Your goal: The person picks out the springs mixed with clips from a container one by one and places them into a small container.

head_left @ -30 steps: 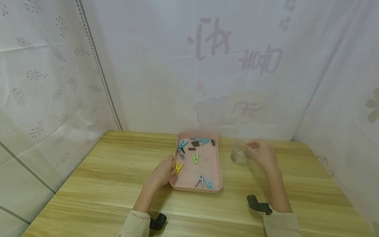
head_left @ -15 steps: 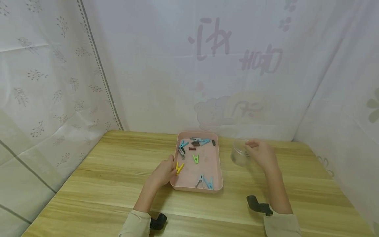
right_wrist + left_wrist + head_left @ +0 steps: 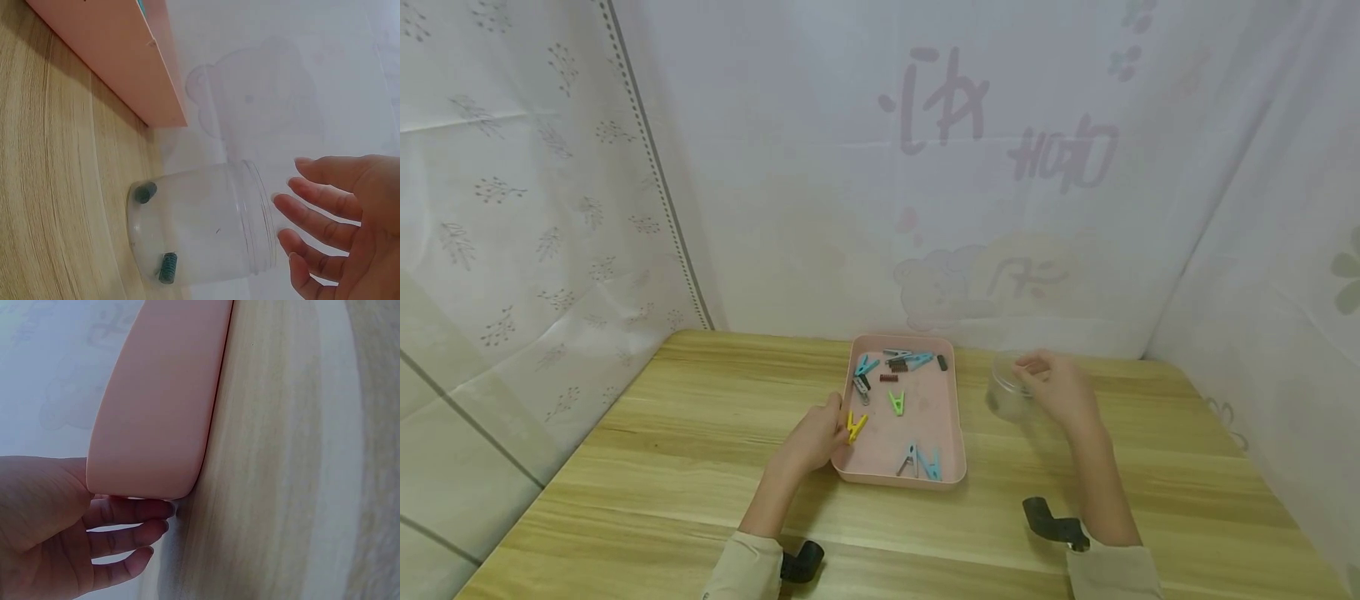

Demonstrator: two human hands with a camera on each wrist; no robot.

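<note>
Head view: a clear round plastic jar (image 3: 1006, 403) stands right of a shallow pink plastic tray (image 3: 932, 427) on the wood-grain surface (image 3: 715, 400).
With the left hand (image 3: 808, 437) pinching the tray's left side, a tug could probably slide its loose contents together, the yellow plastic clip (image 3: 853, 431) first; I count one of those, one green plastic clip (image 3: 897, 407), at least three blue plastic clips (image 3: 867, 366) and at least three small coil springs (image 3: 889, 378), the far heap overlapping too much for a full tally. Left wrist view: this hand's fingers lie outside the wall, thumb hidden behind the rim. Right wrist view: the right hand (image 3: 375, 231), fingers loosely spread around nothing, is at the jar's mouth; catching the lip could tip so light-looking a vessel and spill its two dark green coil springs (image 3: 167, 269).
</note>
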